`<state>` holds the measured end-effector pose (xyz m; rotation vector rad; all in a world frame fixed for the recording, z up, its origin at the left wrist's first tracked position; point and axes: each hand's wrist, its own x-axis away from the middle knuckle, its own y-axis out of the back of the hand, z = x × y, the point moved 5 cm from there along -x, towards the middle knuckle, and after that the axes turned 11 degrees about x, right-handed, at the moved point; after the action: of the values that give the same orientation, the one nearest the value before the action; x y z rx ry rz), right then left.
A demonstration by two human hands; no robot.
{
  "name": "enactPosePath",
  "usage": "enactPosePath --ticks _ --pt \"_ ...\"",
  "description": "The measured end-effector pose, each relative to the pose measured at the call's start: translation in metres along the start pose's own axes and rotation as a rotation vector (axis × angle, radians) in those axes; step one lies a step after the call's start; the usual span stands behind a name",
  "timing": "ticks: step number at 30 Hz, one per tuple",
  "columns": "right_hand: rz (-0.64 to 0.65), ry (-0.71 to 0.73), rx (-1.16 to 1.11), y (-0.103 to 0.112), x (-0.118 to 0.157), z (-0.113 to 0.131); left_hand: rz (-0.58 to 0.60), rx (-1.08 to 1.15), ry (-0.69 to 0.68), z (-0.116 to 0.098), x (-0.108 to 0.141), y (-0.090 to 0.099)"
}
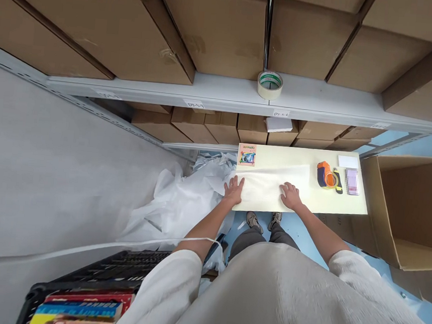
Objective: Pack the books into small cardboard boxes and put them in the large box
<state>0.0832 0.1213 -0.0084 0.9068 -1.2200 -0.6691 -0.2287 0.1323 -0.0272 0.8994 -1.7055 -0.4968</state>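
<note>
A thin white sheet [262, 185] is apparently being held flat on the worktop [336, 205] under both hands. The fingers of the left hand [233, 192] are spread open at its left end; those of the right hand [291, 197] are loosely bent and part open, with nothing seen gripped by either. For the sheet to be lifted, an edge would need to be pinched. Beyond the left fingers a picture booklet [247, 155] is laid; rightward smoothing could be obstructed by the orange tape dispenser [324, 175] right of the right fingers
</note>
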Motion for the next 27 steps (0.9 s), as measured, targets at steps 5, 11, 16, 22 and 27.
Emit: enactPosePath --ticks 5,11,16,22,27 --pt "0.039 -0.027 0.011 -0.006 0.004 0.006 -0.107 0.022 -0.203 -0.035 0.006 -0.001" --pt "-0.015 -0.062 0.002 -0.009 0.005 0.006 -0.043 0.010 -0.224 -0.053 -0.007 -0.017" --pt "0.046 -0.121 0.010 -0.018 0.000 -0.004 -0.001 0.015 -0.147 -0.040 -0.008 -0.022" --pt "0.047 -0.133 0.070 -0.010 -0.005 -0.001 -0.001 -0.044 -0.097 -0.033 -0.003 -0.022" --pt "-0.061 -0.158 0.008 0.008 -0.021 0.019 -0.089 -0.020 -0.136 -0.028 0.002 -0.014"
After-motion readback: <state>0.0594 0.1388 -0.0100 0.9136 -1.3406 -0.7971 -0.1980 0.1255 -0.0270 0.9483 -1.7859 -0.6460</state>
